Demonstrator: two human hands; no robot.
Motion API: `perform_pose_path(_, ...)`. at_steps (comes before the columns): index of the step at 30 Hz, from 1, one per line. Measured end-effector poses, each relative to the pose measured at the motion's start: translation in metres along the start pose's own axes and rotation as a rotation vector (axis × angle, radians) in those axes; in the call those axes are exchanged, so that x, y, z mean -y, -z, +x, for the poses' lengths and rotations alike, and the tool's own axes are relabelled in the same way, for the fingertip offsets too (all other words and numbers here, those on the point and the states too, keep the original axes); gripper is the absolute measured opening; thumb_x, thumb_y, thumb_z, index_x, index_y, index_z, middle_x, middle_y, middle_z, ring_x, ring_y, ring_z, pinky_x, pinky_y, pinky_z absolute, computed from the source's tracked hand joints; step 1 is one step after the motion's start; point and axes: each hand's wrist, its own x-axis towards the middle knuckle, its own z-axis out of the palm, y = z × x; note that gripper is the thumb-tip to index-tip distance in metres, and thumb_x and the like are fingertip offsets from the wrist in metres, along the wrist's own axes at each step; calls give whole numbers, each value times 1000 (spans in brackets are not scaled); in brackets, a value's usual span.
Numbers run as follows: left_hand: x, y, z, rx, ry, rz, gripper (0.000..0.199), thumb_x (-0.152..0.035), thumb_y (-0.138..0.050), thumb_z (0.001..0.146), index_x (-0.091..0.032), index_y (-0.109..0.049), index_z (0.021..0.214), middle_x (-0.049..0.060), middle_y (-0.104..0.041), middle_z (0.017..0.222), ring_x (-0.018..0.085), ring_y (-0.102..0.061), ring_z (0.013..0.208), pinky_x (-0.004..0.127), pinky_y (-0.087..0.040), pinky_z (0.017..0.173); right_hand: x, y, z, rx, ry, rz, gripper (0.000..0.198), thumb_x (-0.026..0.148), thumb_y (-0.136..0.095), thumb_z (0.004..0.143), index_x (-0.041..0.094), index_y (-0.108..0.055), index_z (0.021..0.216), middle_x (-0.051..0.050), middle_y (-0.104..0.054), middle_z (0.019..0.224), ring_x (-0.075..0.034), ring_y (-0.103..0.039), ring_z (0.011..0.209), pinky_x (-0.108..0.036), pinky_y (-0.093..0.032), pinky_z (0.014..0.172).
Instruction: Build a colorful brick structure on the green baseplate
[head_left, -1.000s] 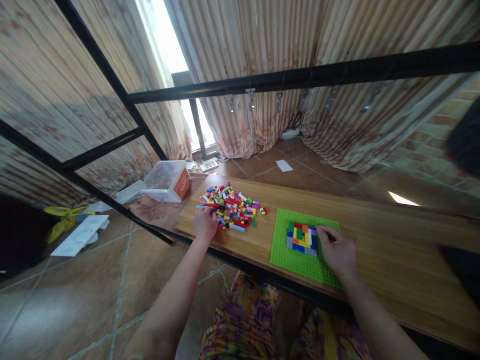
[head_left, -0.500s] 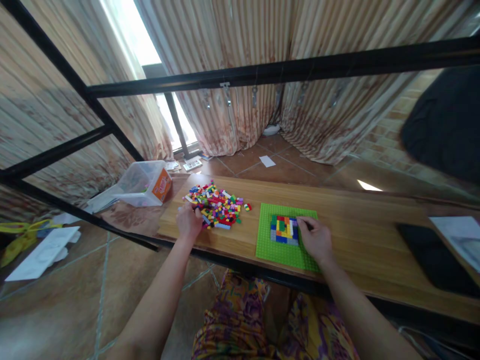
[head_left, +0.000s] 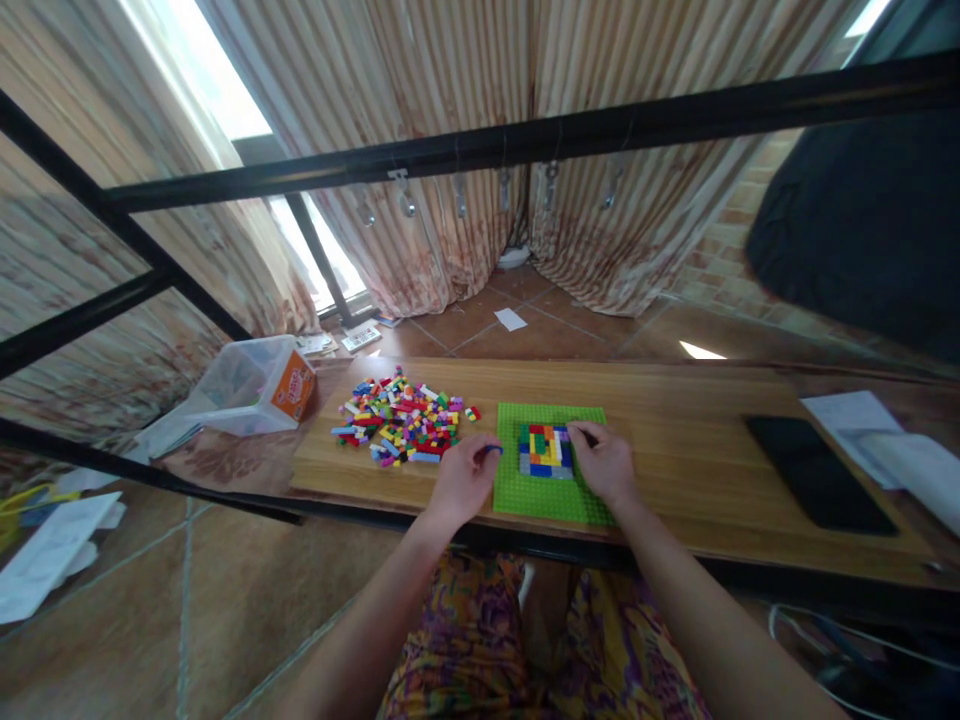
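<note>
In the head view, a small blue brick [head_left: 493,450] is held in the left hand [head_left: 463,478], just beside the left edge of a green baseplate [head_left: 517,500]. The left grip is clamped on it, thumb against finger; by this pinch at one end, it seems, the far end is left free. As far as can be made out, the brick's long axis is laid roughly crosswise, its free end pointed toward the baseplate.

The right hand [head_left: 606,462] is set over the baseplate, its fingertips brought to the right edge of the brick build [head_left: 545,452]. Whether a brick is pinched there cannot be told, as the fingertips are covered by the hand; the build is perhaps steadied by them.

The baseplate is laid flat on the bench [head_left: 675,430], one side roughly along the near edge, probably so that it is faced squarely. The build is lined up with the baseplate's sides; no clear long axis is shown by it, though a white brick [head_left: 557,450] within is pointed away from the person. The brick pile [head_left: 412,415] is spread to the left, presumably for easy reach.
</note>
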Motion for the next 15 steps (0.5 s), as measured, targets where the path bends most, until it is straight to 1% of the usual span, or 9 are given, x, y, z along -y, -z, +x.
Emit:
perform_pose_path(3, -17, -17, 9, 78, -58, 87, 24, -19, -46, 89, -23, -69, 94, 1, -72, 90, 15, -65, 79, 25, -51, 75, 0, -1, 0, -4, -5, 8, 33, 45, -49, 85, 21, -73, 87, -7, -73, 92, -22, -65, 86, -37, -50, 81)
perform_pose_path(7, -28, -31, 19, 134, -97, 215, 24, -18, -44, 90, -23, -67, 96, 2, -72, 89, 17, -66, 78, 28, -50, 77, 0, -1, 1, -14, 1, 17, 32, 43, -49, 85, 21, -73, 85, -7, -73, 89, -23, -65, 85, -37, -50, 82)
perform_pose_path(9, -29, -36, 21, 146, -82, 237, 20, -19, -47, 89, -23, -66, 98, 3, -72, 88, 18, -67, 78, 29, -50, 77, 1, -2, 1, -17, 2, 21, 31, 42, -50, 85, 21, -73, 84, -8, -73, 89, -23, -65, 86, -37, -50, 82)
perform_pose_path(12, -28, -40, 24, 131, -38, 196, 17, -17, -53, 86, -22, -61, 100, 2, -72, 87, 17, -67, 78, 29, -50, 76, 0, -2, 1, -18, -4, 26, 30, 41, -50, 84, 21, -73, 84, -7, -73, 90, -23, -65, 87, -37, -49, 83)
perform_pose_path(15, -27, -42, 26, 108, 3, 151, 14, -15, -57, 83, -21, -60, 95, 2, -71, 85, 17, -67, 78, 28, -50, 75, 0, -3, 1, -20, -7, 29, 29, 41, -50, 85, 21, -72, 84, -8, -73, 91, -23, -64, 87, -37, -49, 83)
